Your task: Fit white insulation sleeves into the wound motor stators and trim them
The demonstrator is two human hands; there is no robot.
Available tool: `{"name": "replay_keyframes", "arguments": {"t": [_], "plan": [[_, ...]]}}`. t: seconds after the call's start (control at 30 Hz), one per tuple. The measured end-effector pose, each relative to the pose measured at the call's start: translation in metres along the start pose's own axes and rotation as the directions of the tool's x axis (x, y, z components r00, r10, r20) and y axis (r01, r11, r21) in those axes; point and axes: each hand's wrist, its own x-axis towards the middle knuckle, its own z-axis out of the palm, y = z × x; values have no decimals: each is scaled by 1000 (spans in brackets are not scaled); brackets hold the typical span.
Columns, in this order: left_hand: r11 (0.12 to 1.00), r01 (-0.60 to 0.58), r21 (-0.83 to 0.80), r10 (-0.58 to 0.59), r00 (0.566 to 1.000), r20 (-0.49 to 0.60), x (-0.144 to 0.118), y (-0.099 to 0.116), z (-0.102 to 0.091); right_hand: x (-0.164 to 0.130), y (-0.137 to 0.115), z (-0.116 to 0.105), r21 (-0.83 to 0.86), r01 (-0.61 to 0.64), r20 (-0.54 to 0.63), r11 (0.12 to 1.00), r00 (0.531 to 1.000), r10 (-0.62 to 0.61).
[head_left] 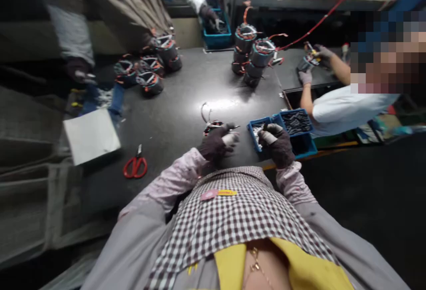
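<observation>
Well left of both hands, red scissors [135, 166] on the dark table [179, 117]. Left hand [216, 143] closed around a small wired part [213, 126]. Right hand [278, 144] curled, pinching something small over the blue tray [301, 148].

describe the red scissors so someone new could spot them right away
Start at the dark worktable and find the white sheet near its left edge. Just right of that sheet's near corner lie the scissors, flat and apart from both hands. They are the only thing there with bright red loop handles.
</observation>
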Motion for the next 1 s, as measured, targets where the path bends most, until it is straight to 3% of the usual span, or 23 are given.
{"name": "replay_keyframes", "arguments": {"t": [0.07,0.17,0.27,0.37,0.5,0.6,0.77,0.87,0.93,1.0], "plan": [[998,28,-57,-21,994,109,0,1,4,-9,-8,49,70,28,89,997,995,-35],[997,-46,-68,46,999,-10,-5,-1,-15,-17,-8,80,119,83,153,989,983,-101],[987,-146,-68,126,962,-241,-8,-5,-47,-15,4,64,-88,216,89,972,974,-208],[979,-195,-54,157,899,-408,-4,-16,-60,-8,19,34,-442,333,53,833,936,-347],[981,-165,-99,113,912,-393,5,-35,-42,11,29,19,-555,410,179,724,909,-377],[971,-207,-122,131,882,-452,10,-43,-26,30,30,23,-567,421,193,708,903,-383],[956,-251,-150,151,864,-481,8,-46,-17,62,31,29,-455,400,273,796,913,-302],[956,-234,-178,120,864,-490,10,-49,-15,76,25,32,-311,234,359,921,926,-114],[952,-238,-192,115,861,-496,13,-50,-14,80,13,37,-275,95,455,957,889,42],[952,-238,-193,113,858,-502,12,-47,-11,76,-4,41,-313,52,524,948,842,127]]}}
